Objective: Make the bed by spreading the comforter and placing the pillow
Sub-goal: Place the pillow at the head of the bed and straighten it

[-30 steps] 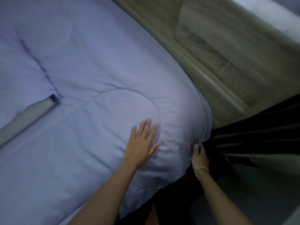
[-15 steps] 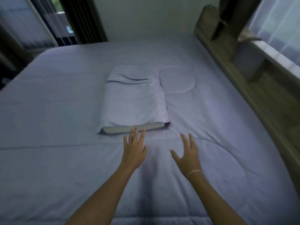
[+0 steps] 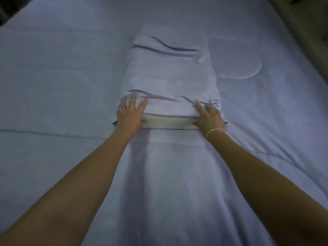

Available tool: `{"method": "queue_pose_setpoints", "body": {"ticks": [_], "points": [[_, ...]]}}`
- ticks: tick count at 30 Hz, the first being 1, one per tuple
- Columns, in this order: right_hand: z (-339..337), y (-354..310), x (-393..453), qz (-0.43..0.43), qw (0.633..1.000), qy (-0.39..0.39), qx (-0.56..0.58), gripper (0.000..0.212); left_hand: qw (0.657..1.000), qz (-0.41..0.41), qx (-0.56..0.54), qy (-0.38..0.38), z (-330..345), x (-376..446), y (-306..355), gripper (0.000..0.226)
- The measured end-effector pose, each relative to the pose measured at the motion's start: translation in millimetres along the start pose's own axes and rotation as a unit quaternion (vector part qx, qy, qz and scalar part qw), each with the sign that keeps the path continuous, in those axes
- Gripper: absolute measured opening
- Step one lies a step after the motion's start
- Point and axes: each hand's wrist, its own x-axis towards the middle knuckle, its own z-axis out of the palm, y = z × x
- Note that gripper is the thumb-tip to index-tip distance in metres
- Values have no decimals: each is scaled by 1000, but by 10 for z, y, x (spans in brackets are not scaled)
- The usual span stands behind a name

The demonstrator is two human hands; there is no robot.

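Where the comforter (image 3: 71, 86) lies flat: pillow (image 3: 170, 77), near end grasped by my left grip (image 3: 130, 114) and right grip (image 3: 209, 116).

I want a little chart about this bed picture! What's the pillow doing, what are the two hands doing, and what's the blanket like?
pillow: lies on the bed, pale inner edge showing at its near end
left hand: grips the pillow's near left corner, fingers on top
right hand: grips the near right corner, thin band on the wrist
comforter: spread flat over the bed, under the pillow
bed frame: wooden, seen at the top right edge
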Motion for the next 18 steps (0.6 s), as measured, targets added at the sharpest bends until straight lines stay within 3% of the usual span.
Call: {"method": "queue_pose_setpoints", "body": {"ticks": [4, 7, 10, 14, 16, 18], "points": [[-22, -21, 129, -18, 999, 12, -41, 47, 999, 0, -7, 53, -7, 116, 41, 55], [-177, -74, 78, -36, 998, 11, -55, 38, 989, 24, -39, 142, -94, -24, 84, 34], [-353, -127, -284, -68, 994, -15, -84, 39, 981, 53, -44, 182, -145, -358, 72, 35], [-416, -147, -1149, -99, 993, -45, -51, 44, 983, 85, -63, 152, -138, -1236, -60, 43], [-382, -87, -1559, -75, 996, -54, -13, 49, 976, 120, -101, 150, -99, -1684, -253, 53], [-304, 83, -1799, 1, 999, -41, 5, 73, 981, 60, -146, 114, -34, -1902, -517, 67]]}}
